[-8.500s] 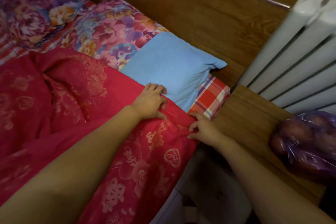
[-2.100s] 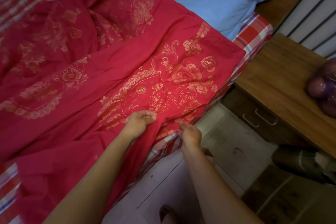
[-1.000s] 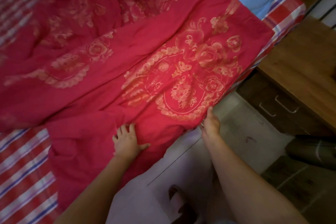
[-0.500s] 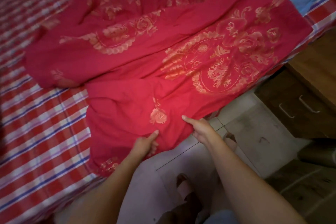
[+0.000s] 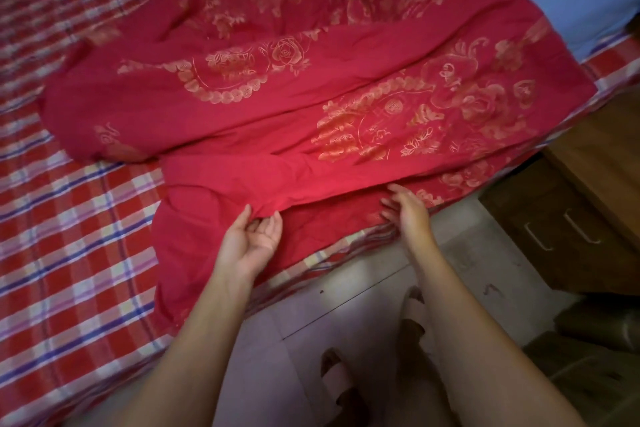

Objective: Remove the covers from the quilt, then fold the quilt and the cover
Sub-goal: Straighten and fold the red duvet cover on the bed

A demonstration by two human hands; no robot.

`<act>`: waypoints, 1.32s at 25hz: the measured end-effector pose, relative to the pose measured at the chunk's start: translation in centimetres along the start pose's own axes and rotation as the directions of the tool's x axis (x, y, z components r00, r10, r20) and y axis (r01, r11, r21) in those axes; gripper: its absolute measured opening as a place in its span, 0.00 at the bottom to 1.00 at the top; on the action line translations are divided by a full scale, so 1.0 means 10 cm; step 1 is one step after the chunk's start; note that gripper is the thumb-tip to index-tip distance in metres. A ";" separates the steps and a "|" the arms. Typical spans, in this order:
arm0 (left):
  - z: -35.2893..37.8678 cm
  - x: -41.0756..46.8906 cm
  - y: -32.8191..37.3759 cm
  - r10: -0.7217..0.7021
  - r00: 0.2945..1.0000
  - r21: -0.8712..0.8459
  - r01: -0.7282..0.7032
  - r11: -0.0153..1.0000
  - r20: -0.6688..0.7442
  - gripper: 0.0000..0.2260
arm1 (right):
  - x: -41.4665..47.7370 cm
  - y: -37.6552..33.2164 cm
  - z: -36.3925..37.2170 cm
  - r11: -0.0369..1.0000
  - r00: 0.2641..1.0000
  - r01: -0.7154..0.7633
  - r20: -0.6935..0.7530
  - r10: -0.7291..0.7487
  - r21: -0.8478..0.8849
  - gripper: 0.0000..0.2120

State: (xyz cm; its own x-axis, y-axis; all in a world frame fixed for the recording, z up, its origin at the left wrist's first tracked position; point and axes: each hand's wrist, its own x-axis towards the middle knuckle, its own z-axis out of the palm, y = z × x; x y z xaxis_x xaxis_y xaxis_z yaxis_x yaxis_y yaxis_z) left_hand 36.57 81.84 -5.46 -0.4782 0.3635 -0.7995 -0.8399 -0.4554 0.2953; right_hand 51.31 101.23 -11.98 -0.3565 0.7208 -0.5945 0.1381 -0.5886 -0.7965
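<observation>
Red fabric w/ gold flower print: the cover (image 5: 346,121) lies spread and rumpled over the bed's plaid sheet (image 5: 69,236), near edge at the bedside by the person. The quilt isn't separately visible; prob. inside the cover.

Left hand (image 5: 252,236) is palm-up, thumb and fingers curled round the edge of the top layer, lifting it so a gap shows. Right hand (image 5: 407,208) is loose, fingers spread, holding nothing, tips at or just above the lower layer at the gap's mouth; contact can't be confirmed.

Risks, as a judgement:
- If the gap is only a fold, not the opening, reaching in just bunches the cloth more.
- Pulling w/ one hand while the quilt isn't pinned could drag the whole bundle off the bed onto the floor (image 5: 346,305).
- No closure is visible; tugging hard against a hidden one could tear a seam.
- The wooden nightstand (image 5: 571,218) stands near on the right, so a wide sweep may knock it.
</observation>
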 end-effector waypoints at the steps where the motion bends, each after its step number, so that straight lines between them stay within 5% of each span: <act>1: 0.06 0.03 0.03 0.005 1.000 0.004 -0.005 1.000 -0.016 0.08 | 0.04 0.03 -0.04 0.999 0.999 -0.030 -0.044 0.028 -0.037 0.11; 5: 0.15 0.09 -0.02 0.012 0.999 0.013 -0.012 1.000 -0.036 0.10 | 0.09 0.35 -0.05 0.930 0.905 -0.357 -0.217 0.367 0.082 0.09; 11: -0.07 0.12 -0.06 0.032 0.993 0.283 0.001 0.959 -0.112 0.09 | 0.11 0.47 0.05 0.954 0.936 -0.228 -0.227 0.270 0.196 0.11; 16: -0.72 0.28 -0.23 0.274 0.937 0.808 0.017 0.589 -0.219 0.10 | 0.05 0.68 -0.27 0.911 0.903 -0.361 -0.169 0.395 0.201 0.06; 21: -0.84 0.31 -0.33 0.151 0.944 0.809 0.161 0.565 -0.292 0.03 | 0.12 0.62 -0.41 0.918 0.922 -0.315 -0.153 0.357 0.242 0.07; 23: -0.85 0.31 -0.36 0.171 0.941 0.821 0.156 0.549 -0.293 0.14 | 0.19 0.55 -0.49 0.931 0.943 -0.186 -0.211 0.259 0.314 0.02; 28: -0.89 0.34 -0.31 0.047 0.953 0.764 0.211 0.610 -0.301 0.18 | 0.38 0.26 -0.64 0.904 0.960 -0.155 -0.156 0.233 0.399 0.18; 33: -0.86 0.33 -0.37 0.054 0.953 0.762 0.203 0.615 -0.298 0.16 | 0.58 0.14 -0.79 0.891 0.884 -0.214 -0.308 0.351 0.401 0.03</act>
State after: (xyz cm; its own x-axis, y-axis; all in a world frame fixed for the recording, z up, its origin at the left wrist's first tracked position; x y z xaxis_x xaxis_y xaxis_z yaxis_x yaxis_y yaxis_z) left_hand 40.34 77.71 -13.68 -0.4244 0.0802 -0.9019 -0.8096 0.4124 0.4177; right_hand 56.74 107.45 -17.45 0.0175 0.5438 -0.8391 -0.1710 -0.8252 -0.5383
